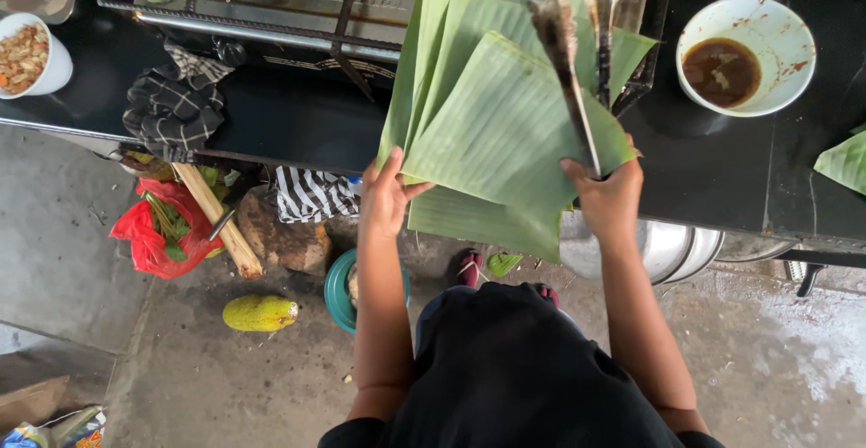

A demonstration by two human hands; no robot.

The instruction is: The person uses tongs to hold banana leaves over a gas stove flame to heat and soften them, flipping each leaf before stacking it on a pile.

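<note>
The left hand [386,200] grips the lower left edge of a stack of green, ribbed banana leaf sheets [496,123], thumb on top and fingers curled underneath. The right hand [611,197] is closed round the handles of a pair of long, blackened metal tongs [566,60], and its thumb side also pins the right edge of the same stack. Both hands are shut on what they hold; neither is spread.

The stack lies over the front edge of the black stove counter [298,114], partly above the metal grate [271,6] and partly hanging off toward the person. The step in hand looks like squaring up or fanning the leaves at the stove with the tongs kept ready. The next move would call for a firm hold at both edges so the loose sheets do not slide apart, and for keeping the tong tips clear of the leaf surface.

Counted against the leaf stack:
- about 4 leaf sheets show as overlapping edges; more may be hidden.
- 1 pair of tongs, lying across the stack's right side.
- 1 white bowl of dark brown sauce [745,55], right of the stack.
- 1 white cup of chopped bits [31,55], far left of it.
- 1 dark checked cloth [176,105], left of it.
- 1 red plastic bag [155,231] and 1 yellow-green fruit [260,313], below left on the floor.
</note>
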